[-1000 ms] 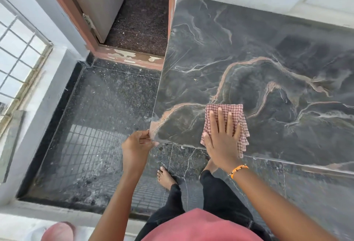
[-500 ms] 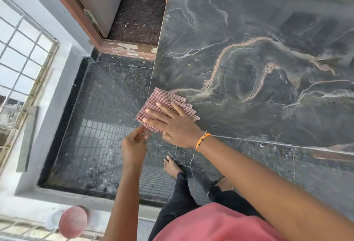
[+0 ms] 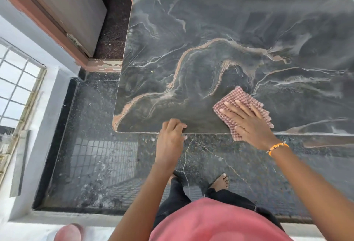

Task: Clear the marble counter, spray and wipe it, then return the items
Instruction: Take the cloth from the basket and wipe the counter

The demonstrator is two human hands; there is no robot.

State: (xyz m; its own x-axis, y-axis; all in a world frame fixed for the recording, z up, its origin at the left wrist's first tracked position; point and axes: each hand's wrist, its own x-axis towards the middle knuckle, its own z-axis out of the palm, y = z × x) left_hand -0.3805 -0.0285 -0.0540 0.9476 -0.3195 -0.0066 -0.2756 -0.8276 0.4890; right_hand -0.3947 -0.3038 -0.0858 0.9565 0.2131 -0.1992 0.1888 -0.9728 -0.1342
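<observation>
Your dark marble counter [image 3: 220, 35], veined in orange and white, lies bare except for a folded red-checked cloth [image 3: 239, 101], flat at the counter's near edge, one corner overhanging.

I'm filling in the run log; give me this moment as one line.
phase: wiping | right hand: flat on checked cloth at front edge | left hand: gripping edge of marble counter | counter: bare

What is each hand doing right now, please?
Left hand: fingers curled over the marble counter edge, holding nothing.
Right hand: open, flat on the checked cloth.
</observation>
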